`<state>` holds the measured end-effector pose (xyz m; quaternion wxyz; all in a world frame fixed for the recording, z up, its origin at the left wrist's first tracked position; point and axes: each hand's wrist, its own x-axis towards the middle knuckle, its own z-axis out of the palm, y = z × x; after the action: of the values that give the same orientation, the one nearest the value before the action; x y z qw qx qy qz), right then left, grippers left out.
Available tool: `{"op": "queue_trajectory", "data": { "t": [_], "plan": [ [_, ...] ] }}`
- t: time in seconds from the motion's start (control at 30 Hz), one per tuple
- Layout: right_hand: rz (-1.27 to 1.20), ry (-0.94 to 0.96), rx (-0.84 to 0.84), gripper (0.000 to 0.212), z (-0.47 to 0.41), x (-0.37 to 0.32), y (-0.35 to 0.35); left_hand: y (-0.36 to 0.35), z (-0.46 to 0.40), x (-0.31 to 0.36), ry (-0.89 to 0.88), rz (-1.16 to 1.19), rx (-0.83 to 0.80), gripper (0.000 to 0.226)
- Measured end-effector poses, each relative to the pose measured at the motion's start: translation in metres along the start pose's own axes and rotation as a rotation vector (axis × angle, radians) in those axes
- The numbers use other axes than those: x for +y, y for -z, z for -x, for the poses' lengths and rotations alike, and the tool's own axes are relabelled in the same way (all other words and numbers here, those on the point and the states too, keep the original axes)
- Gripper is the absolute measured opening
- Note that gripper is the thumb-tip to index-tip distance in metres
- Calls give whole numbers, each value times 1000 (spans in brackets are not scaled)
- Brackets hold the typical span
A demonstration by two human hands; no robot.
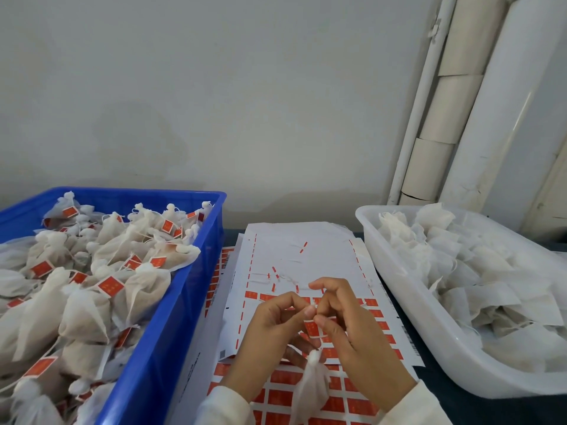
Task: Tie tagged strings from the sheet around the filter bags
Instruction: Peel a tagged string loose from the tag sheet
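Left hand [270, 326] and right hand [346, 320] both pinch a tagged string [311, 328] above the tag sheet [306, 250]; the filter bag [311, 384] hangs beneath them (neck gathered), between the wrists.

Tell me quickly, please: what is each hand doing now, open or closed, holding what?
Left hand: closed, pinching the string above the filter bag.
Right hand: closed, pinching the same string beside its red tag.
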<state>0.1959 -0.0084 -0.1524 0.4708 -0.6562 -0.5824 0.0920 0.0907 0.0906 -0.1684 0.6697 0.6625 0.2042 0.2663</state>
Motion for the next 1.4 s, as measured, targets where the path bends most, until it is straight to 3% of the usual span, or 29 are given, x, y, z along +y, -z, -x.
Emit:
{"op": "queue_trajectory", "data": {
  "t": [0.57, 0.87, 1.0, 1.13, 1.4],
  "plan": [
    [86, -13, -49, 48, -4, -10, 8, 1, 4, 1, -88, -73, -30, 15],
    [318, -108, -14, 46, -2, -10, 10, 1, 6, 1, -139, -83, -9, 17],
    [-46, -339, 85, 39, -1, -6, 11, 2, 6, 3, -134, -84, 17, 23],
    [-297, -499, -25, 13, 0, -3, 13, 2, 6, 4, -133, -82, 18, 26],
    [-343, -564, -86, 4, -1, -6, 7, 1, 5, 4, -148, -91, -7, 18]
  ]
}}
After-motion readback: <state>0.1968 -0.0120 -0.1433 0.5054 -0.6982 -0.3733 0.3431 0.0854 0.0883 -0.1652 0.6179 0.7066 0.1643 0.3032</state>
